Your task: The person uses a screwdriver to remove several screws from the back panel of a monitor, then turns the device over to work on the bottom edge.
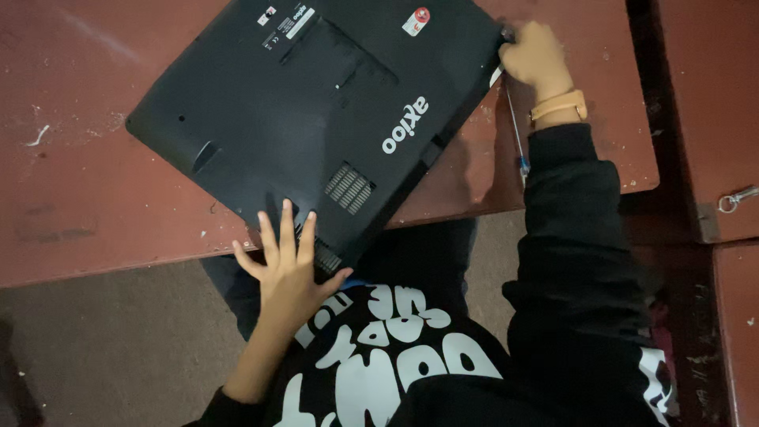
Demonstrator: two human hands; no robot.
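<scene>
My right hand (pixel 536 51) is closed on a screwdriver (pixel 515 134) at the laptop's (pixel 300 119) far corner; my left hand (pixel 286 269) lies open, flat on the near edge.

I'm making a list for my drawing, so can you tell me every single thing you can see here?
Laptop: one, black, lying bottom-up and slanted on the table, one corner over the near edge.
Screwdriver: one, thin metal shaft with a blue end, beside the laptop's right corner.
Table: one, reddish-brown, scratched, under the laptop.
Metal hook: one, silver, on the red panel at the far right.
Floor: grey-brown, below the table.
Left hand: one, flat and spread on the laptop's near corner.
Right hand: one, closed at the laptop's right corner, tan band on the wrist, black sleeve.
</scene>
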